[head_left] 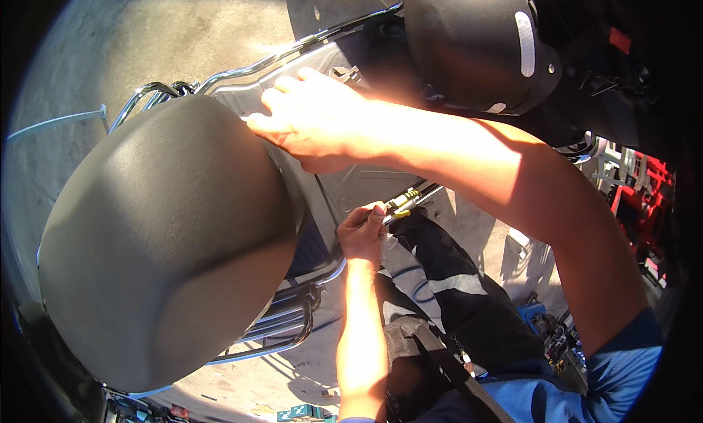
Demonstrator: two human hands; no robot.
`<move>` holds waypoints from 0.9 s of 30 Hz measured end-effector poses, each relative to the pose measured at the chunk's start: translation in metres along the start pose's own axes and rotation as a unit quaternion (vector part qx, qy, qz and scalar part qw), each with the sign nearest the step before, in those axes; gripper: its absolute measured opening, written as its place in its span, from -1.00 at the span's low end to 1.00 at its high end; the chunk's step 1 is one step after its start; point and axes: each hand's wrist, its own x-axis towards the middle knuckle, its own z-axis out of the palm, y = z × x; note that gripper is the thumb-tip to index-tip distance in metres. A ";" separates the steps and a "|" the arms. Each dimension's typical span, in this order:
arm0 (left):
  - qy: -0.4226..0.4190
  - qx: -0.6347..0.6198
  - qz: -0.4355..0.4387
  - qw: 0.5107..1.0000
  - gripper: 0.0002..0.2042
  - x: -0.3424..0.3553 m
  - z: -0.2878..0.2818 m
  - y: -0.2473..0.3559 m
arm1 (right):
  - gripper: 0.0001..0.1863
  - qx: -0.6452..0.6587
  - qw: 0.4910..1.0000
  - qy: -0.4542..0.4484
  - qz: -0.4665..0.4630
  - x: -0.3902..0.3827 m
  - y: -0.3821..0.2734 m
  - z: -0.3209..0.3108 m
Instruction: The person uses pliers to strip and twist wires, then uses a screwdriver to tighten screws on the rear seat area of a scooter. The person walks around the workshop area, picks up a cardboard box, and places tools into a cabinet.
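My left hand (pixel 362 235) is closed in front of me, thumb on top, around a narrow yellow-and-silver tool (pixel 403 201); its exact kind does not show. Something thin and clear hangs just below those fingers. Stretched across the scooter's grey floorboard (pixel 373 175), my right hand (pixel 313 119) has bent, closed fingers close to the edge of the large dark seat (pixel 176 225). Strong sunlight washes out that hand, and whatever its fingertips grip is hidden.
Chrome bars (pixel 271 59) run along the scooter's far side, with a chrome rack (pixel 274 326) at the near side. A black helmet (pixel 469 49) with reflective strips sits at the upper right. Red parts (pixel 644 203) stand at the far right. Concrete ground (pixel 198 35) surrounds the scooter.
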 end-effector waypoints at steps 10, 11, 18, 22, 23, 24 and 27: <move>-0.010 0.003 0.007 1.000 -0.74 0.004 0.001 -0.007 | -0.84 -0.013 0.982 -0.191 -0.009 0.013 0.011 -0.018; -0.004 0.008 0.001 1.000 -0.74 0.004 0.001 -0.008 | -0.84 -0.013 0.983 -0.181 -0.021 0.010 0.012 -0.017; 0.018 0.011 -0.016 1.000 -0.69 0.002 0.007 -0.001 | -0.79 0.029 0.983 -0.171 0.063 0.006 0.004 -0.031; 0.019 -0.026 -0.005 0.999 -0.70 -0.004 0.002 0.002 | -0.73 0.039 0.987 -0.121 0.096 -0.017 0.014 -0.058; 0.012 -0.051 -0.014 0.999 -0.72 -0.005 -0.001 0.002 | -0.72 0.057 0.992 -0.052 0.102 -0.038 0.018 -0.064; 0.006 -0.083 -0.033 0.996 -0.73 -0.004 -0.004 0.001 | -0.69 0.074 0.988 0.051 0.126 -0.066 0.016 -0.067; -0.024 -0.115 0.020 0.993 -0.68 -0.003 -0.011 -0.003 | -0.65 0.330 0.867 0.093 0.361 -0.157 0.011 -0.061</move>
